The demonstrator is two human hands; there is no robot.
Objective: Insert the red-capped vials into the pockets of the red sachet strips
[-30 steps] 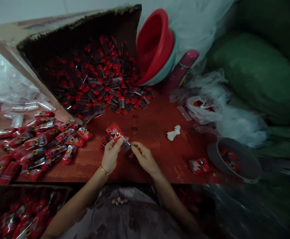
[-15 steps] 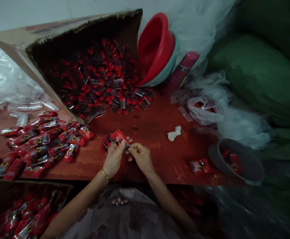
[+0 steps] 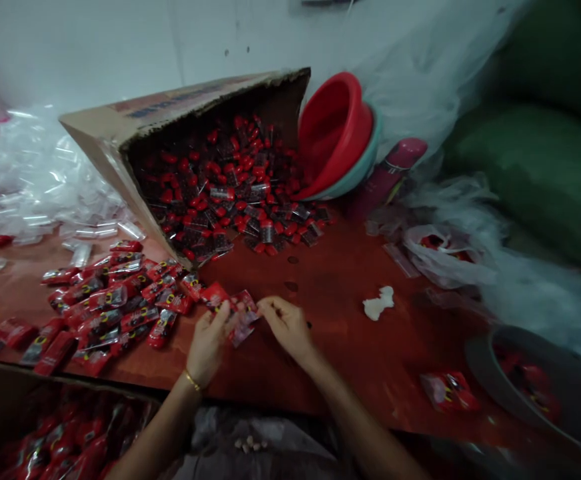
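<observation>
At the front edge of the red desk (image 3: pixel 330 280), the left hand (image 3: pixel 209 340) is pinching a small stack of red sachets (image 3: pixel 238 313), now lowered nearer the heap of filled sachets (image 3: pixel 115 300) than a second ago. The right hand (image 3: pixel 285 323) is hovering just beside it, fingers curled and apparently empty. Behind are lying one tipped carton (image 3: pixel 180 127), two nested basins (image 3: pixel 340 133) and one grey bowl (image 3: pixel 530 387).

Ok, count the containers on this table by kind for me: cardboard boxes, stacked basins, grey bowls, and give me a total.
Tipped cardboard box spilling red-capped vials: 1
Stacked basins, red basin nested in a teal basin: 2
Grey bowl at the right edge: 1
Total: 4
A second box below the table edge is left out.
</observation>
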